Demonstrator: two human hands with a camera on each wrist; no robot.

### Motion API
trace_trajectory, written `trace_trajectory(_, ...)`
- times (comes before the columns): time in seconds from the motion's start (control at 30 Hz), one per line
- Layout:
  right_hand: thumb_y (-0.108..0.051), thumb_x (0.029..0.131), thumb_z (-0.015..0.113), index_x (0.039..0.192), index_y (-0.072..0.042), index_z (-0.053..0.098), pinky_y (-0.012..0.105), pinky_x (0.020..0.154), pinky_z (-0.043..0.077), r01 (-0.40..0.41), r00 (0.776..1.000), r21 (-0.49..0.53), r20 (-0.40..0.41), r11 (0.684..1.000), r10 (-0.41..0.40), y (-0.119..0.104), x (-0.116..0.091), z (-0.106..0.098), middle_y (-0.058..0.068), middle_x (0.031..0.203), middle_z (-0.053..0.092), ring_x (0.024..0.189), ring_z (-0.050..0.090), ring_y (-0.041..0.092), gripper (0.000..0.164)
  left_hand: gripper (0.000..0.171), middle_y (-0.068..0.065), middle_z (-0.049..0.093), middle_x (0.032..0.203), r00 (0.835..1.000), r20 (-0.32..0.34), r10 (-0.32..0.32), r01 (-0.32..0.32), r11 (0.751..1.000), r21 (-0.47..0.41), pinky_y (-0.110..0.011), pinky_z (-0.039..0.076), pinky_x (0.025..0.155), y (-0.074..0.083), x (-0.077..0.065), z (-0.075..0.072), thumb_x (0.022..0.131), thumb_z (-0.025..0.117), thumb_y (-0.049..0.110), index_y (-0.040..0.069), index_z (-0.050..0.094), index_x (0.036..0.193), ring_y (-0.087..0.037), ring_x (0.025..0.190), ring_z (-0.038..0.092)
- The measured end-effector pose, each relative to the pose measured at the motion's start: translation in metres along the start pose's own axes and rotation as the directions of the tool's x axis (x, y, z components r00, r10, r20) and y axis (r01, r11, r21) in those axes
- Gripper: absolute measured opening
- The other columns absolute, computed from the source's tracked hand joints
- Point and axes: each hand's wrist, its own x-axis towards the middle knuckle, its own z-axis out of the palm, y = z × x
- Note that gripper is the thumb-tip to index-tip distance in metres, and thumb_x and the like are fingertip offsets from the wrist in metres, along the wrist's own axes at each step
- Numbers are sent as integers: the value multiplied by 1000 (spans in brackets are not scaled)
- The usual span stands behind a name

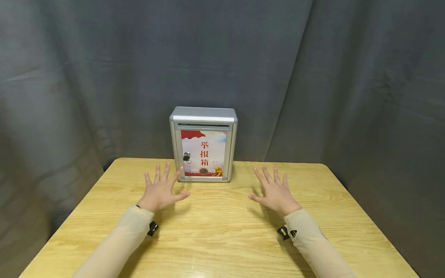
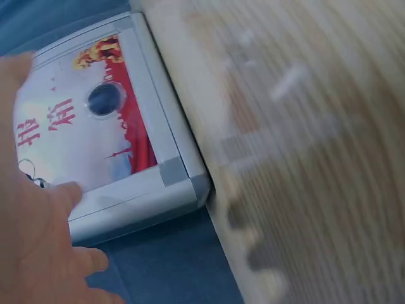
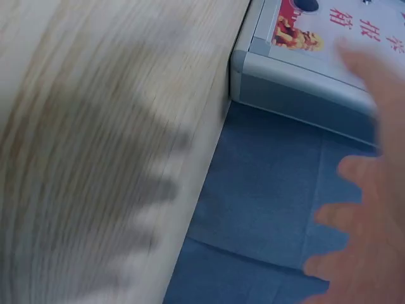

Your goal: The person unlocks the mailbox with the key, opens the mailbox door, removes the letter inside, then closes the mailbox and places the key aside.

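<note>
A silver metal box (image 1: 203, 143) with a top slot, a red-and-white printed front panel and a small lock with a key (image 1: 186, 156) stands upright at the back middle of the wooden table (image 1: 222, 235). My left hand (image 1: 161, 190) hovers with fingers spread just left of the box's lower front, holding nothing. To the right of the box my right hand (image 1: 274, 190) mirrors it, fingers spread and empty. The left wrist view shows the box (image 2: 120, 126) beside the left hand (image 2: 38, 240). A corner of the box (image 3: 297, 57) and blurred fingers (image 3: 364, 228) fill the right wrist view.
A grey cloth backdrop (image 1: 313, 77) hangs behind and around the table. The table's back edge runs just behind the box, and its side edges slope off left and right. Small black wrist cameras (image 1: 152, 228) sit under both sleeves.
</note>
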Motion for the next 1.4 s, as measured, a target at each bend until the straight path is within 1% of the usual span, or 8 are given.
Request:
trace_trajectory(0.1, -36, 95, 61, 149, -6, 33, 70, 109, 22, 33, 999, 48, -24, 998, -32, -2, 2, -1, 24, 150, 37, 136, 33, 49, 68, 74, -26, 35, 149, 1000, 14, -6, 7, 999, -53, -70, 27, 107, -2, 1, -3, 85, 63, 56, 11, 47, 141, -50, 133, 37)
trace_trajectory(0.2, -18, 96, 60, 128, 0, 55, 51, 97, 49, 51, 998, 95, -46, 994, -46, -4, 5, 1, 19, 123, 61, 112, 61, 35, 37, 38, -18, 64, 110, 997, 66, -32, 41, 990, -133, -48, 54, 74, -4, 1, -7, 88, 67, 37, 5, 64, 108, -32, 88, 63)
trace_trajectory(0.37, -15, 95, 60, 90, -12, 62, 28, 57, 47, -5, 1000, 152, 30, 988, 0, -6, 8, 6, -2, 77, 61, 64, 54, 11, 6, 20, -1, 54, 67, 986, 164, -41, 76, 974, -213, -28, 36, 49, -8, 1, -9, 89, 66, 27, 13, 59, 78, -14, 57, 46)
trace_trajectory(0.63, -18, 96, 58, 89, -13, 61, 26, 53, 40, -50, 991, 271, 135, 961, 14, -7, 30, 11, -2, 74, 57, 60, 47, 12, 9, 21, -3, 56, 70, 984, 172, -46, 115, 903, -413, -25, 41, 53, -29, 24, -15, 96, 55, 23, 4, 62, 90, -12, 59, 48)
trace_trajectory(0.77, -17, 99, 53, 107, -3, 60, 32, 67, 55, -71, 989, 478, 145, 876, 1, -9, 59, 6, 11, 95, 63, 80, 62, 23, 18, 31, -19, 62, 103, 986, 146, -83, 159, 737, -657, -33, 55, 77, -42, 46, -30, 101, 50, 17, -7, 55, 119, -29, 91, 63)
trace_trajectory(1.0, -12, 100, 51, 148, 4, 25, 51, 105, 43, -182, 976, 810, 217, 558, 3, -22, 108, 0, 31, 142, 37, 129, 45, 43, 56, 65, -33, 32, 146, 985, 162, -55, 168, 492, -854, -51, 41, 107, -50, 69, -41, 98, 55, 5, 4, 20, 153, -44, 130, 43)
trace_trajectory(1.17, -5, 98, 54, 151, 4, 15, 51, 109, 38, -189, 980, 879, 199, 437, 24, -31, 123, 6, 33, 145, 31, 131, 42, 45, 67, 75, -32, 29, 149, 988, 150, -28, 148, 420, -895, -51, 43, 104, -46, 74, -33, 96, 55, 1, 16, 12, 156, -44, 131, 42)
trace_trajectory(1.4, -3, 98, 53, 151, 3, 16, 53, 109, 38, -176, 984, 902, 166, 394, 60, -38, 121, 16, 32, 142, 34, 129, 44, 44, 65, 76, -31, 37, 145, 995, 88, -39, 96, 426, -899, -47, 48, 100, -38, 75, -25, 96, 54, -1, 15, 11, 156, -42, 128, 46)
